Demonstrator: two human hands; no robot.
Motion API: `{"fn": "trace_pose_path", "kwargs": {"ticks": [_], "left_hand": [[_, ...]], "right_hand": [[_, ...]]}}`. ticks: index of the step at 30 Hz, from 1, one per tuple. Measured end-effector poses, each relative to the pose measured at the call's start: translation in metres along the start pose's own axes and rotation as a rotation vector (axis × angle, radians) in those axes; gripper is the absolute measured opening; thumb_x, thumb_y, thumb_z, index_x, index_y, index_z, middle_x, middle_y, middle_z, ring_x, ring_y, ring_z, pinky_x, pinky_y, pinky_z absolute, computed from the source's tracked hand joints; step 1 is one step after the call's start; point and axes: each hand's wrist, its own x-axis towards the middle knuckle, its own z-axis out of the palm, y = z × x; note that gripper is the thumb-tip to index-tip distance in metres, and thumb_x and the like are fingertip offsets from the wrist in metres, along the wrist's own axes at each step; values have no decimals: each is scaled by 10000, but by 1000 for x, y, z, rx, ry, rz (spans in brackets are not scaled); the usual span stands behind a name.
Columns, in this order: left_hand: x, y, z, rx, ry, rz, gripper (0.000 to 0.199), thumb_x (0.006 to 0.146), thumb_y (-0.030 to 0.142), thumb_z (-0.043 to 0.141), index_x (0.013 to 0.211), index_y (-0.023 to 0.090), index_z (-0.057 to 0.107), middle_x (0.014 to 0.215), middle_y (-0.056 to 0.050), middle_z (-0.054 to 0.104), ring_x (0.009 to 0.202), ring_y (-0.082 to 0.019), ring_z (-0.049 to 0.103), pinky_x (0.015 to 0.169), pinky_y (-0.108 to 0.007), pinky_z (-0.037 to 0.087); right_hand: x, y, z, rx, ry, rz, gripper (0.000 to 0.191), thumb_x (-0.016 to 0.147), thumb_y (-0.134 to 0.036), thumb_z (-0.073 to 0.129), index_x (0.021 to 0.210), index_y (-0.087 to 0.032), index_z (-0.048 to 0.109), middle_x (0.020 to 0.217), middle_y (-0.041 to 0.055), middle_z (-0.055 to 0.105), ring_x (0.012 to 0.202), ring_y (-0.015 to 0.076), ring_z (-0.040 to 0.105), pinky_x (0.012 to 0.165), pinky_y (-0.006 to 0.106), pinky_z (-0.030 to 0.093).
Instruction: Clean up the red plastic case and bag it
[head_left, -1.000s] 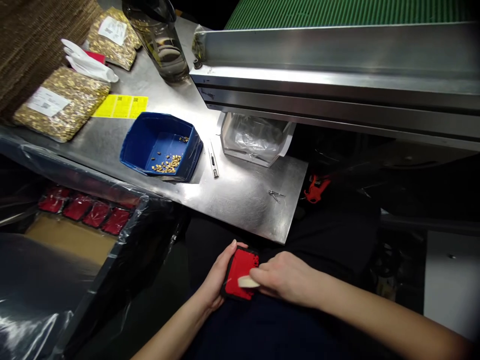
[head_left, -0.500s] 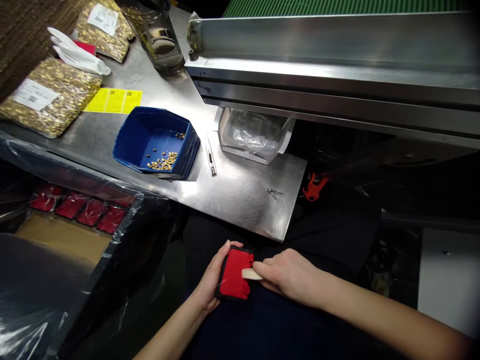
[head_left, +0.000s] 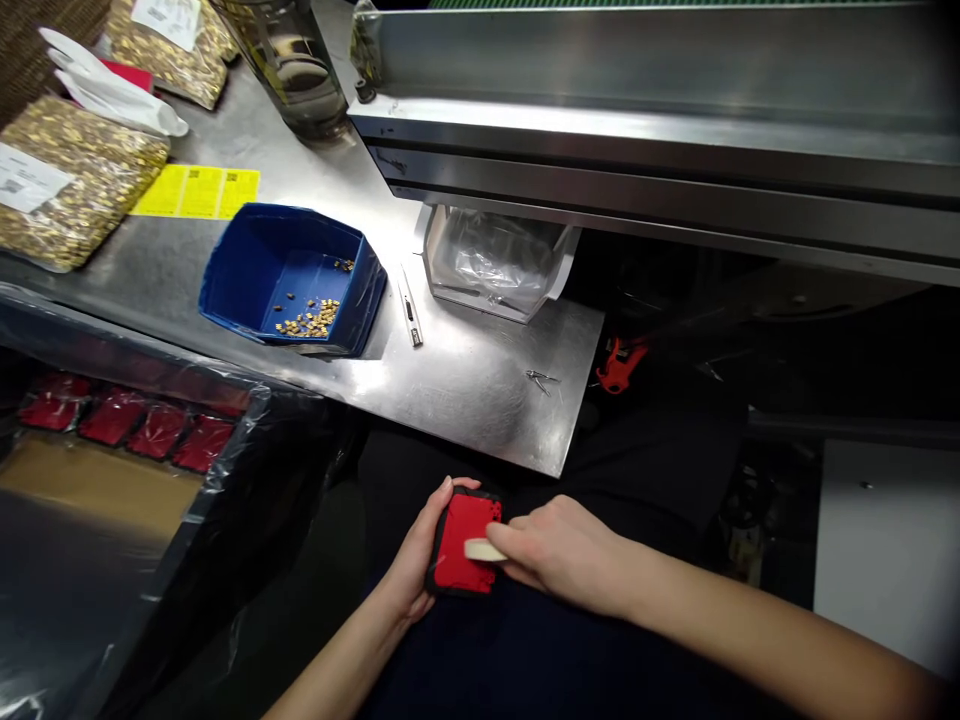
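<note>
My left hand [head_left: 417,556] is wrapped round the left side of a flat part [head_left: 458,536] with a red face and a black rim, held low above my lap. My right hand [head_left: 556,553] is closed on a pale flat stick [head_left: 482,551], whose tip lies over the middle of the red face. Small jagged black patches show along the right edge of the red face. Part of the stick is hidden inside my right fist.
On the metal table [head_left: 469,385] are a blue bin [head_left: 255,270] with small brass pieces, a cutter [head_left: 410,310], tweezers [head_left: 540,380] and bags of brass parts [head_left: 90,180]. A lined box [head_left: 259,415] holds wrapped red parts at left.
The stick's tip has moved slightly left across the red face with my right hand. The whole view has shifted, so the table and bins appear further left and a little higher.
</note>
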Motion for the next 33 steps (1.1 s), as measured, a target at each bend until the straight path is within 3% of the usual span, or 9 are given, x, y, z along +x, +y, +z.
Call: {"fn": "trace_pose_path", "kwargs": {"ticks": [7, 20, 24, 28, 33], "left_hand": [[1, 3, 0, -1, -33, -14, 477, 945, 625, 603, 1153, 201, 667, 935, -84, 743, 841, -247, 711, 769, -332, 571], [4, 4, -3, -28, -43, -33, 442, 964, 596, 595, 1165, 207, 654, 950, -79, 743, 835, -231, 706, 766, -325, 582], [3, 6, -2, -43, -54, -51, 440, 970, 589, 591, 1172, 202, 651, 968, -92, 758, 833, -227, 708, 770, -321, 584], [4, 5, -3, -73, -46, -56, 428, 971, 578, 597, 1179, 206, 644, 980, -94, 765, 848, -237, 718, 761, -324, 588], [5, 6, -5, -88, -58, -61, 424, 980, 568, 587, 1165, 191, 647, 953, -102, 765, 859, -252, 733, 774, -337, 599]], "right_hand": [[-1, -2, 0, -19, -16, -53, 183, 1074, -352, 480, 979, -215, 555, 872, -6, 738, 683, 147, 657, 512, 325, 187], [3, -5, -2, -7, 6, 76, 152, 1075, -338, 491, 1017, -218, 565, 865, -12, 740, 628, 139, 616, 514, 322, 180], [5, -4, -4, -24, 9, 37, 184, 1077, -363, 476, 1017, -218, 571, 879, 2, 745, 655, 154, 633, 512, 321, 177], [3, -2, -8, -16, 0, 129, 149, 1073, -322, 480, 1001, -216, 555, 862, -11, 737, 644, 143, 637, 523, 321, 179], [3, -3, -9, -24, -15, 93, 180, 1082, -353, 464, 1000, -214, 545, 875, -6, 737, 662, 146, 642, 519, 320, 178]]}}
